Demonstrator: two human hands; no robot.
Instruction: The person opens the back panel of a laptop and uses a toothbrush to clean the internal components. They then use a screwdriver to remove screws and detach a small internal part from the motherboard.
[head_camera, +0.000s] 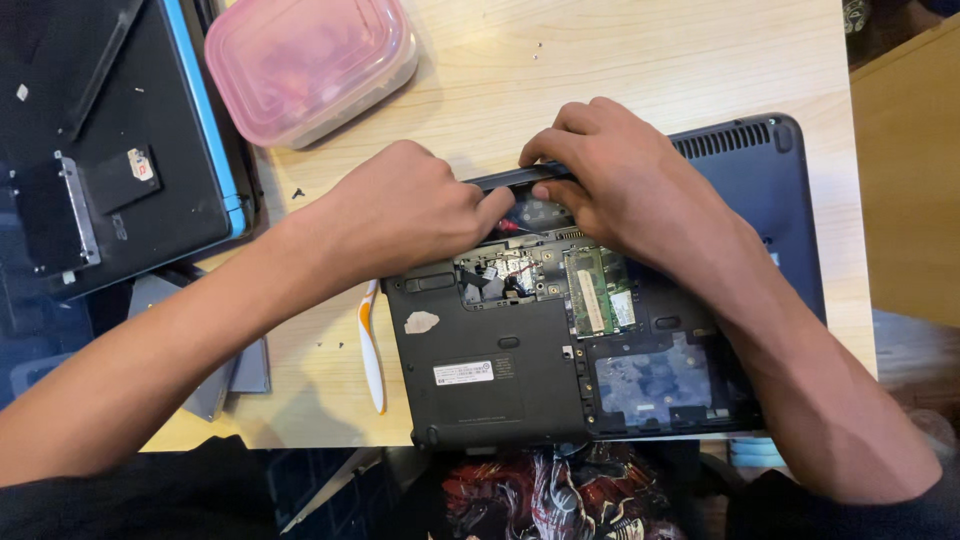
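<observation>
Two bare hands at work on an upturned black laptop (500, 370) on a pale wooden table (640, 60), seen from above. Far left: a second dark laptop (110, 130) with a blue edge, lying partly over the table's left edge. Just right of it, at the top, a pink-tinted plastic tub with lid (310, 62), shut, standing well clear of the hands. Small screws or crumbs scattered on the wood near it; too small to tell which. Below, a white and orange toothbrush (371, 350) lies lengthwise, just beside the black laptop's left edge.

Left hand (405, 210): fingers curled in, thumb pressed against the near end of a long dark bar (500, 181) at the laptop's far edge. Centre: bottom covers off, circuit board exposed, a green memory card (598, 292) showing in its bay, an open recess lower right. Right hand (625, 185): fingers bent over the same bar, pinching it from above, thumb underneath. The two hands nearly touch. Laptop sits square, its front edge at the table's near edge
</observation>
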